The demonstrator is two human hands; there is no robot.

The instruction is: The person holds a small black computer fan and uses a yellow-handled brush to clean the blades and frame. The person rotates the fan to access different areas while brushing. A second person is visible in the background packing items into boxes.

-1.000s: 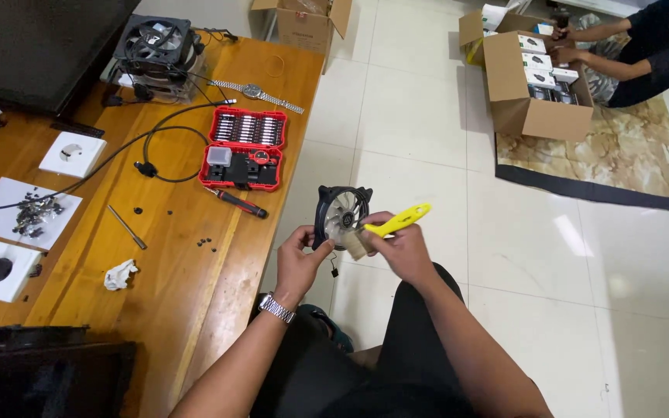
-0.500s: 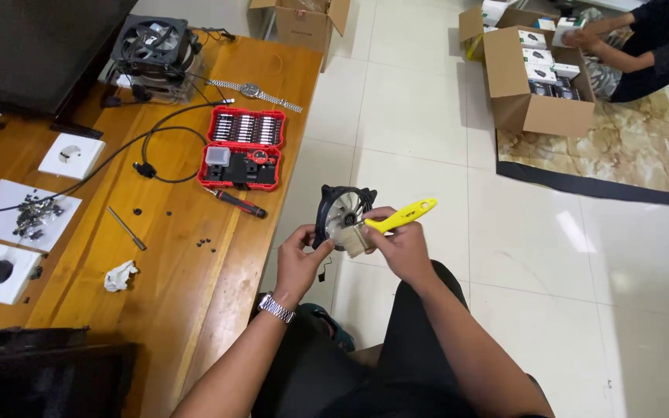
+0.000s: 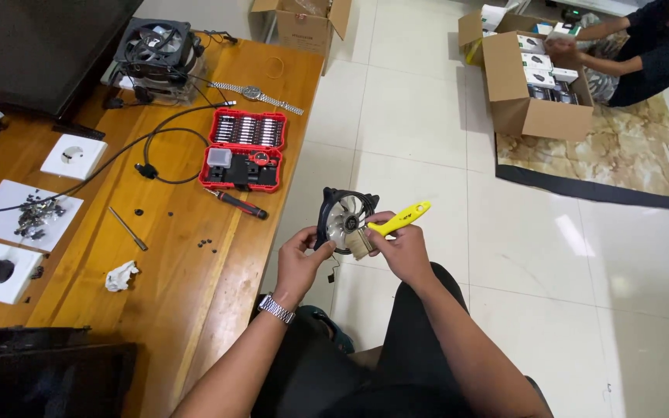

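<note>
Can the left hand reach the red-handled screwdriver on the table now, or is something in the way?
Probably not freely: the left hand is holding the black fan, so it is occupied. The path itself looks open, since the red-handled screwdriver lies near the table edge, with only small screws nearby.

Fan (image 3: 344, 219) in left hand (image 3: 300, 262): black plastic frame, translucent glossy blades. Brush (image 3: 387, 227) in right hand (image 3: 401, 248): glossy yellow plastic handle, pale bristles. Left of grip: varnished wood table (image 3: 187, 286). Beyond: glossy floor tiles (image 3: 427, 116).

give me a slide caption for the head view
Left hand holds a computer fan while right hand brushes it with a yellow-handled brush.
</note>
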